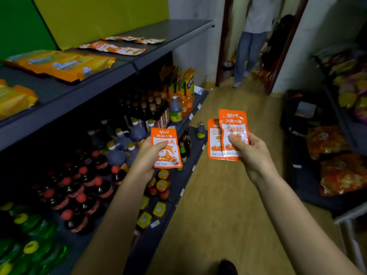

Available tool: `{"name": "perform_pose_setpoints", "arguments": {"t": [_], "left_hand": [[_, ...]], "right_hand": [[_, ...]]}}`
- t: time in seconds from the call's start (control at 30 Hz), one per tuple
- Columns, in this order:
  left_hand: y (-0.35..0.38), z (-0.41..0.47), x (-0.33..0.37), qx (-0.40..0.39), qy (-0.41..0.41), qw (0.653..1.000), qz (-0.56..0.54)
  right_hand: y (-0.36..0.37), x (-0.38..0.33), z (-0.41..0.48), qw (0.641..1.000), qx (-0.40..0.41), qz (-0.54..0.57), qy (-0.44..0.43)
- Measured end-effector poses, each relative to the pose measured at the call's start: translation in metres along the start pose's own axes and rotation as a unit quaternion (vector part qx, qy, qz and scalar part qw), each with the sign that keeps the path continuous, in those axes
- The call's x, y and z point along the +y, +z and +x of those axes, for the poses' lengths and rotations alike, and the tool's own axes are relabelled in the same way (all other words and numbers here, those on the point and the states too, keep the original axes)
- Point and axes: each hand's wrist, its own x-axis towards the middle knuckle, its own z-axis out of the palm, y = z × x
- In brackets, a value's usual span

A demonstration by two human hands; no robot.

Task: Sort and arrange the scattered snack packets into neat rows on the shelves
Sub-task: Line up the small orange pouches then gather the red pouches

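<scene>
The left hand [148, 155] pinches a single orange packet [166, 149] in its fingers at 8 o'clock of centre. The right hand [252, 155] grips a fanned pair of packets [234, 132] at 3 o'clock, and all three are held over the aisle, not yet shelved. I would square them into one stack facing the same way, then lay them edge to edge beside the matching orange row [113, 47] on the top shelf [139, 62] at 11 o'clock.

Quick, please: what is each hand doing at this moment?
Left hand: holds one orange packet.
Right hand: holds two overlapping orange packets, thumb on front.
</scene>
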Motion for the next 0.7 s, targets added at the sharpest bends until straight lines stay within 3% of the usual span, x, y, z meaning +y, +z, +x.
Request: {"name": "perform_pose_setpoints", "arguments": {"t": [0.5, 0.7], "left_hand": [[0.139, 0.131, 0.059, 0.12, 0.022, 0.992, -0.03], [0.172, 0.198, 0.08, 0.119, 0.053, 0.99, -0.05]], "right_hand": [[-0.009, -0.062, 0.224, 0.98, -0.198, -0.018, 0.02], [0.013, -0.069, 0.3, 0.971, -0.236, -0.036, 0.018]]}}
